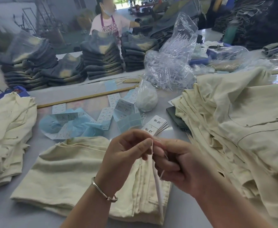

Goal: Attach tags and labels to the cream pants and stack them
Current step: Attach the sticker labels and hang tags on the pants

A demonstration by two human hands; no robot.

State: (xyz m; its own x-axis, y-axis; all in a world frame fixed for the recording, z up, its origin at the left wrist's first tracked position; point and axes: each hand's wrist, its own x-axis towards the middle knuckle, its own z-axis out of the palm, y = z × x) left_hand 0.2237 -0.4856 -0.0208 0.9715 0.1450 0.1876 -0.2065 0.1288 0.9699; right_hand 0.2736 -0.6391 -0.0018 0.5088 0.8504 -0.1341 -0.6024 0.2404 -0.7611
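Note:
A folded pair of cream pants (72,175) lies on the table in front of me. Above it my left hand (126,155) and my right hand (181,165) meet, both pinching a thin white tag string (152,145) that hangs down between them. White hang tags (156,125) with black characters lie just beyond my fingers. To the right is a large loose heap of cream pants (243,122). A stack of folded cream pants (5,129) sits at the left.
Blue and white label strips (79,122) are scattered mid-table beside a wooden stick (85,97). A clear bag of white plastic fasteners (169,66) stands behind. Stacks of dark washed jeans (102,58) line the far side, where a person in an apron (109,22) works.

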